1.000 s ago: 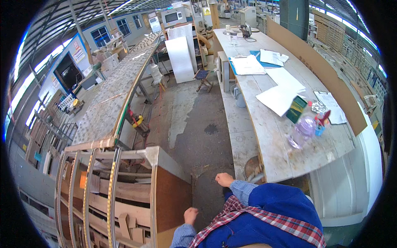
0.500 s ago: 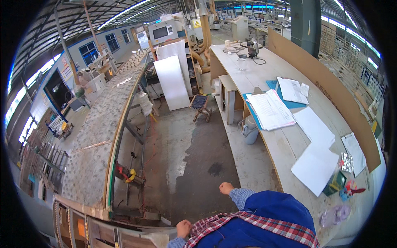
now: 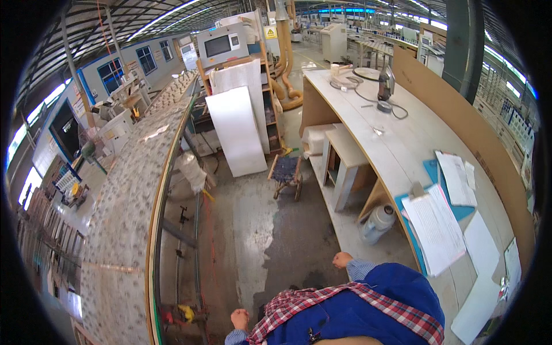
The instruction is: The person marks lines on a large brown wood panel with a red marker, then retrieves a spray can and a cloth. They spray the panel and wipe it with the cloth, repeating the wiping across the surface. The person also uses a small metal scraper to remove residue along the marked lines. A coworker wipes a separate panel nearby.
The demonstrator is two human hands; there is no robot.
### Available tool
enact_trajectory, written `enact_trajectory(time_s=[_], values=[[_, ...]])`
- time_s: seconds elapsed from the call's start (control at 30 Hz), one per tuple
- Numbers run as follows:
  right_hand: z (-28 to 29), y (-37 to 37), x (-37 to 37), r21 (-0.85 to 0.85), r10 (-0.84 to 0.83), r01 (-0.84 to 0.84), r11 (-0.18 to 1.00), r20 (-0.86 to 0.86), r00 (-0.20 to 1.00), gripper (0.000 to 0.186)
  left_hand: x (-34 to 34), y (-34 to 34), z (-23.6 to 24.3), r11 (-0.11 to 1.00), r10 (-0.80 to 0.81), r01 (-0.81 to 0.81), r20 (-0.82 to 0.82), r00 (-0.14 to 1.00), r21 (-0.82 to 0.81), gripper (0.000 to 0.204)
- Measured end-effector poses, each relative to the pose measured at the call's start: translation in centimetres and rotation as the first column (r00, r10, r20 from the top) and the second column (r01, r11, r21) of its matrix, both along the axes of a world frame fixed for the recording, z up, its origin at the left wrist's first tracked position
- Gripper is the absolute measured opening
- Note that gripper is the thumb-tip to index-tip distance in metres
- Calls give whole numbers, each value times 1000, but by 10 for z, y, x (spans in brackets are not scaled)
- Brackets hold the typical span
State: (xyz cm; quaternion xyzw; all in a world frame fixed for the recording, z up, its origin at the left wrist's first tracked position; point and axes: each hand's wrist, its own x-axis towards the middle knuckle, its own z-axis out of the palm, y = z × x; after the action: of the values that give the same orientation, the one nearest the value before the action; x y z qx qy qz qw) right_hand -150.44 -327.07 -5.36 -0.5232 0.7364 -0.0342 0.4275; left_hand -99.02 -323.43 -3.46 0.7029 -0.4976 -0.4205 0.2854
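My left hand [image 3: 240,319] hangs low at the front, its fingers curled in and nothing seen in them. To the right, my right hand [image 3: 342,260] is held over the floor with its fingers folded, also without anything visible in it. Neither hand touches anything. Closest to the right hand is a grey-white bottle-shaped container [image 3: 378,223] under the long white table [image 3: 397,155]. On that table lie a clipboard with papers [image 3: 434,230], further sheets [image 3: 457,178] and a dark power tool [image 3: 386,83] with a cord.
A long workbench [image 3: 123,213] with a spotted top runs along the left. Ahead stand a small stool [image 3: 286,169], white panels [image 3: 238,132] leaning on a shelf, and a machine with a screen [image 3: 223,45]. A dark patch [image 3: 299,236] marks the concrete floor between bench and table.
My view has moved forward along the aisle: the stool, panels and table are nearer, and the papers sit lower right. Both hands stay curled and free of objects.
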Motion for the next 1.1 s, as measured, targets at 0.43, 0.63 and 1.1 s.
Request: enact_trajectory(time_s=[0.43, 0.63, 1.1], values=[[-123, -80, -110, 278, 46, 76, 958, -408, 912, 29, -336, -471, 133, 766, -633, 635, -283, 720, -99, 25], [-120, -305, -163, 58, -255, 302, 951, -399, 880, 28, -382, -597, 148, 677, -701, 733, -245, 670, 66, 23], [69, -692, -242, -344, -565, 669, 659, 361, 742, 22, -368, -952, 113, 862, -505, 507, -59, 861, 25, 25]])
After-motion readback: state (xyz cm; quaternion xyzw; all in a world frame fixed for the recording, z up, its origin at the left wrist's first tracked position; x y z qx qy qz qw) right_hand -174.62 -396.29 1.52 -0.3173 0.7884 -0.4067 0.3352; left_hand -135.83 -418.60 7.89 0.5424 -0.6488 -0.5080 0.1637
